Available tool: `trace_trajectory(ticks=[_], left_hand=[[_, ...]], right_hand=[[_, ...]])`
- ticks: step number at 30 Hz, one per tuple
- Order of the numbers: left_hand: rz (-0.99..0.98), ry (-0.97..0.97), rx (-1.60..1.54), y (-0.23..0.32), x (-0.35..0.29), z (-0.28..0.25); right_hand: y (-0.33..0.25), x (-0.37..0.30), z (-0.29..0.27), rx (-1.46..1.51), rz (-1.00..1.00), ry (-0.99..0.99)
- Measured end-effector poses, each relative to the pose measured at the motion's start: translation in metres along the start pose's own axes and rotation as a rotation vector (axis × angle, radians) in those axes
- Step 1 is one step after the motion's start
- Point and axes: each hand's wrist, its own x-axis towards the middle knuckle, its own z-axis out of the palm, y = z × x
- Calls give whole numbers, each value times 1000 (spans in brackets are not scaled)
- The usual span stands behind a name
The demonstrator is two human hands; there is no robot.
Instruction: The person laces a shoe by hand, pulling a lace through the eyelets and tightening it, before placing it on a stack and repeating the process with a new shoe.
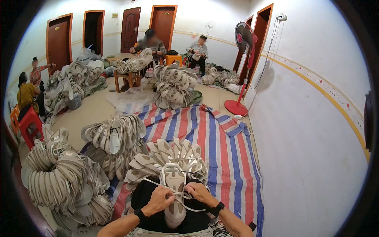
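A beige and white shoe upper (175,182) lies across my lap, its collar pointing away from me and its rounded toe close to my body. My left hand (161,198) is on the left side of the lace opening, with finger and thumb closed on a white shoelace (151,181). At the right side of the opening, my right hand (198,192) also has its fingers closed on the lace. Strands cross over the tongue between both hands, and one loops down toward the toe. The fingertips partly cover the eyelets. A fanned bundle of uppers (179,152) sits just beyond the shoe.
Large piles of uppers (65,177) stand at my left, with another tied bundle (114,134) behind them. A striped sheet (225,170) covers the floor ahead and to the right. A red standing fan (246,59) is by the right wall. Several people sit farther back among more piles.
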Motion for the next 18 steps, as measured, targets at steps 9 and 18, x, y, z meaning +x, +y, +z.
trace_trajectory(ticks=[9,18], left_hand=[[-29,-131,190,7,7,-1],[-195,-109,269,1,12,11]], right_hand=[[16,-1,-20,360,467,2],[-4,-3,-14,-298,-140,273]])
